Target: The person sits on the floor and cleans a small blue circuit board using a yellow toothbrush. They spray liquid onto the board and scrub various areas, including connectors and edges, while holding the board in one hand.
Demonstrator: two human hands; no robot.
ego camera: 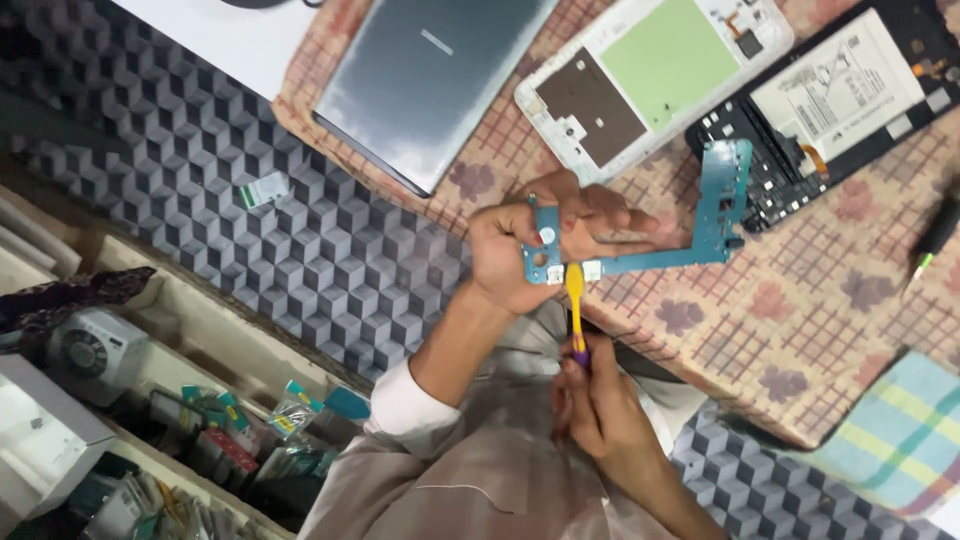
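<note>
- Bench (200, 180) under a grey cube-patterned covering fills most of the view, with a pinkish checked cloth (780, 340) bearing flower prints laid over its right half.
- Open shelving (190, 340) runs along the near left, crammed with small packets, and a small fan-like part sits at its left end.
- Grey tablet back cover (430, 80) lies at the far centre, partly on the cloth.
- White tablet frame (650, 70) with a green panel and a brown patch lies just right of the grey cover.
- Black tablet chassis (830, 110) holding a white battery lies at the far right, near the white frame.
- Striped towel (900, 440) in blue, green and yellow sits at the near right corner.
- L-shaped blue circuit board (690, 235) is held up over the cloth in the middle, its long arm running right and turning up toward the black chassis.
- Left hand (525, 255) is closed around the board's left end, thumb on top and fingers behind.
- Right hand (595, 400), nearer, is closed around the purple grip of a yellow toothbrush (576, 300).
- Brush head touches the board's lower edge near the left hand.
- Small white-and-green tag (263, 190) lies alone on the cube pattern, well to the left.
</note>
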